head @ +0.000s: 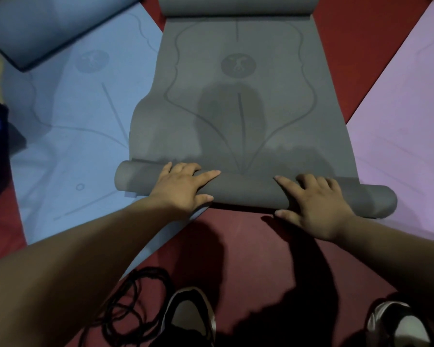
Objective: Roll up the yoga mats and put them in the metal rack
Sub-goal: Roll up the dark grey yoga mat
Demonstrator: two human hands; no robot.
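The left hand (183, 186) and right hand (316, 201) curl their fingers over the rolled end of the grey mat (246, 192), which lies sideways under both palms, its flat part stretching away beyond the fingertips.

Floor (238, 236): dark red, smooth, matte.
Light: dim, with heavy dark shadows lying across the floor.
Cord (125, 305): black, loosely looped on the floor, lower left.
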